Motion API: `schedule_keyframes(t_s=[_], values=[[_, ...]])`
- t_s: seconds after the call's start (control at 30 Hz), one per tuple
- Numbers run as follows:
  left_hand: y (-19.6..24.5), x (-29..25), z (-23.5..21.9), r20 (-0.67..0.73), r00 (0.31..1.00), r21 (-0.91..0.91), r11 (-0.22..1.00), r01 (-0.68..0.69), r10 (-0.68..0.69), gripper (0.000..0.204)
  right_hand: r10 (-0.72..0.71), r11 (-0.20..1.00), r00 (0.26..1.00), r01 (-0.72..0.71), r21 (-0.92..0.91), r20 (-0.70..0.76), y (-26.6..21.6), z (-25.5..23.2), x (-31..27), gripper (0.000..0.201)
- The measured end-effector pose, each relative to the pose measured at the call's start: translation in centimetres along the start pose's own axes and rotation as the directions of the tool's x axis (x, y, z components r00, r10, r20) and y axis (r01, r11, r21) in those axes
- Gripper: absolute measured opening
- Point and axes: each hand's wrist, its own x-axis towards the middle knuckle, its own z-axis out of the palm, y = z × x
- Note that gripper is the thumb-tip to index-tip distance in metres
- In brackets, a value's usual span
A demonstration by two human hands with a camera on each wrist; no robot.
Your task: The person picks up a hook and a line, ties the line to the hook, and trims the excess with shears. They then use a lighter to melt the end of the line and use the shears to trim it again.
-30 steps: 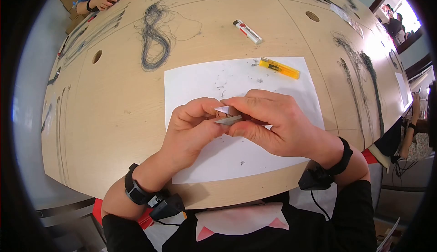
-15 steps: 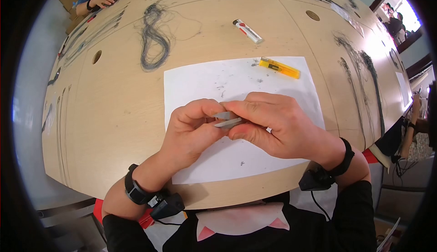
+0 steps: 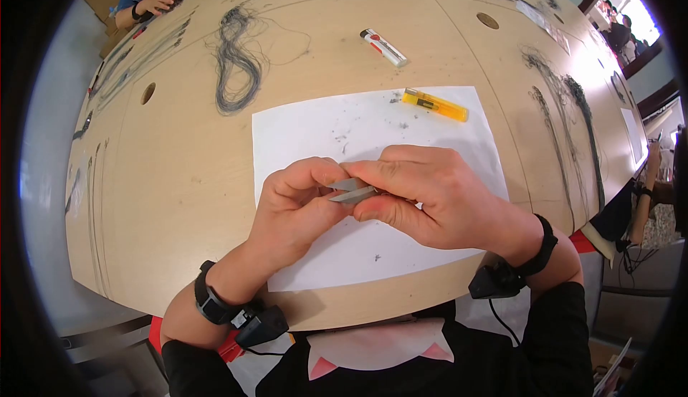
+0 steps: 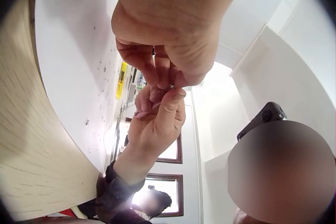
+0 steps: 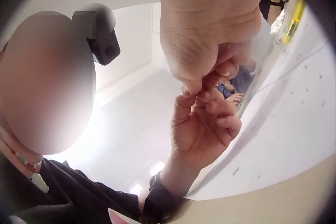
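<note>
Over the white paper, my left hand and right hand meet at their fingertips. Between them show two small grey pointed blades, their tips toward the left hand and their bases under the right thumb and fingers. A fine thread runs off from the pinched fingertips in the right wrist view. The left fingers curl in with the thumb against them, at the thread. Most of the bladed thing is hidden in my grip, so I cannot tell its kind.
A yellow lighter-like item lies on the paper's far corner, a white lighter beyond it. Dark bits dot the paper. A looped grey thread bundle lies left; dark strands lie right. Another person's hand rests across the table.
Both hands stay together over the paper, with only small finger shifts. The upper blade looks darker than a second ago. The head view has shifted slightly. Across the table, one hand has left view.
</note>
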Motion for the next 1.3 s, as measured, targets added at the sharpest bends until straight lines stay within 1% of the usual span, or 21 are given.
schedule_keyframes(t_s=[0.1, 0.17, 0.2, 0.27, 0.3, 0.37, 0.4, 0.47, 0.5, 0.57, 0.6, 0.67, 0.77, 0.9, 1.0, 1.07, 1.1, 1.17, 1.2, 1.27, 1.3], values=[[0.0, 0.0, 0.2, 0.000, 1.000, -0.012, 1.000, -0.006, 0.006, 0.017, 0.010, 1.000, 1.000, -0.010, -0.002, 0.004, 0.0, 0.0, 0.0, 0.029], [0.2, 0.0, 0.8, -0.079, 0.997, 0.069, 0.997, 0.021, -0.016, 0.013, 0.009, 1.000, 1.000, -0.008, -0.029, 0.027, -0.1, -0.1, 0.0, 0.028], [0.3, 0.0, 0.9, -0.078, 0.997, 0.068, 0.997, 0.023, -0.018, 0.013, 0.011, 1.000, 1.000, -0.010, -0.028, 0.026, 0.0, -0.1, 0.0, 0.028], [0.5, 0.0, 1.0, -0.119, 0.992, -0.030, 0.999, 0.037, -0.041, 0.012, 0.019, 1.000, 0.999, -0.019, 0.013, -0.028, 0.2, 0.0, 0.0, 0.027], [0.5, 0.1, 1.0, -0.118, 0.992, -0.032, 0.999, 0.039, -0.043, 0.012, 0.022, 1.000, 0.999, -0.022, 0.013, -0.028, 0.0, -0.1, 0.1, 0.027], [0.6, 0.1, 0.9, -0.119, 0.992, -0.011, 0.999, 0.050, -0.051, 0.007, 0.202, 0.959, 0.975, -0.179, 0.218, -0.088, -0.6, -0.3, 0.2, 0.028], [0.7, 0.1, 1.0, -0.122, 0.991, -0.013, 0.999, 0.051, -0.052, 0.007, 0.203, 0.959, 0.976, -0.181, 0.220, -0.084, -0.8, -0.4, 0.2, 0.028], [0.7, 0.3, 1.3, -0.161, 0.987, 0.029, 0.999, 0.015, -0.010, 0.005, 0.287, 0.928, 0.958, -0.283, 0.241, 0.021, -1.0, -0.6, 0.0, 0.031], [0.6, 0.2, 1.3, -0.163, 0.987, 0.026, 1.000, 0.018, -0.013, 0.005, 0.290, 0.927, 0.957, -0.287, 0.242, 0.023, -0.8, -0.3, -0.1, 0.031], [0.4, 0.2, 1.3, -0.169, 0.985, 0.029, 0.999, 0.042, -0.036, 0.005, 0.257, 0.925, 0.965, -0.228, 0.304, -0.060, -0.2, 0.5, -0.4, 0.031], [0.3, 0.2, 1.2, -0.171, 0.984, 0.027, 0.999, 0.044, -0.039, 0.005, 0.259, 0.924, 0.964, -0.230, 0.305, -0.057, -0.1, 0.6, -0.5, 0.031], [0.1, 0.0, 1.1, -0.159, 0.987, 0.156, 0.987, 0.026, -0.001, 0.006, 0.251, 0.931, 0.965, -0.219, 0.290, -0.076, 0.1, 0.8, -0.6, 0.032], [0.3, 0.1, 1.4, -0.209, 0.978, 0.183, 0.982, 0.042, -0.003, 0.005, 0.223, 0.953, 0.970, -0.196, 0.230, -0.095, -0.1, 0.7, -0.5, 0.031], [0.5, 0.2, 1.2, -0.210, 0.978, 0.237, 0.969, 0.071, -0.020, 0.005, 0.262, 0.936, 0.962, -0.232, 0.265, -0.084, -0.3, 0.6, -0.1, 0.027], [0.3, 0.2, 1.1, -0.209, 0.978, 0.251, 0.967, 0.047, 0.007, 0.004, 0.247, 0.943, 0.966, -0.222, 0.249, -0.077, -0.3, 0.6, -0.1, 0.027], [0.4, 0.2, 1.1, -0.197, 0.980, 0.322, 0.946, 0.042, 0.024, 0.005, 0.252, 0.939, 0.966, -0.230, 0.258, -0.058, -0.3, 0.6, -0.1, 0.027], [0.4, 0.2, 1.1, -0.198, 0.980, 0.320, 0.946, 0.043, 0.023, 0.005, 0.253, 0.938, 0.966, -0.231, 0.258, -0.057, -0.3, 0.6, -0.1, 0.027], [0.4, 0.1, 1.1, -0.200, 0.979, 0.370, 0.928, 0.041, 0.036, 0.005, 0.184, 0.969, 0.980, -0.167, 0.182, -0.079, -0.3, 0.6, -0.1, 0.027], [0.4, 0.1, 1.2, -0.202, 0.979, 0.369, 0.928, 0.042, 0.036, 0.005, 0.185, 0.969, 0.980, -0.168, 0.183, -0.078, -0.2, 0.6, -0.1, 0.027], [0.5, 0.0, 1.5, -0.216, 0.976, 0.361, 0.927, 0.097, -0.018, 0.004, 0.191, 0.959, 0.978, -0.169, 0.227, -0.081, 0.1, 0.7, -0.2, 0.028], [0.5, -0.1, 1.5, -0.217, 0.976, 0.360, 0.928, 0.098, -0.019, 0.004, 0.193, 0.959, 0.978, -0.170, 0.227, -0.080, 0.0, 0.7, -0.2, 0.028]])
